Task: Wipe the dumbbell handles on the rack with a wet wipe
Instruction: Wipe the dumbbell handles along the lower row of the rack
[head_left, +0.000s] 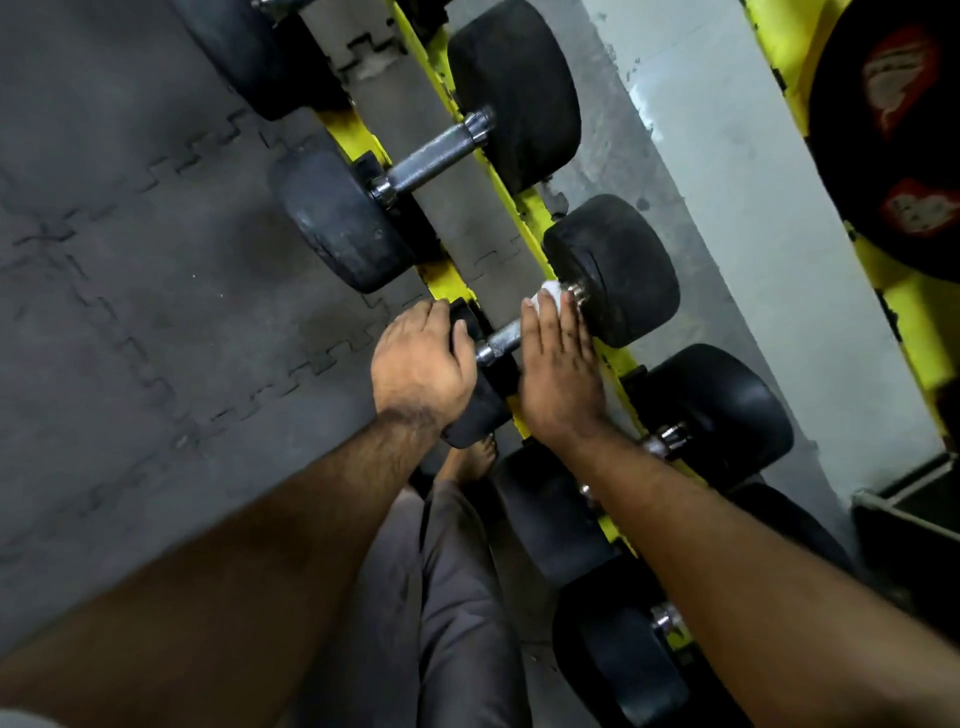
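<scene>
A yellow rack (524, 208) holds a row of black dumbbells with knurled steel handles. My right hand (558, 364) lies over the handle (501, 340) of the middle dumbbell, holding a white wet wipe (551, 292) that shows at my fingertips, right against the far black head (618, 270). My left hand (418, 364) grips the near head (480, 384) of the same dumbbell from above. Another dumbbell handle (434, 158) lies bare farther up the rack.
More dumbbells (727, 405) sit on the rack under my right forearm. A grey interlocking mat floor (130, 234) spreads to the left. A pale wall strip (727, 208) and a second yellow rack with black plates (893, 130) stand on the right. My leg and foot (467, 519) are below.
</scene>
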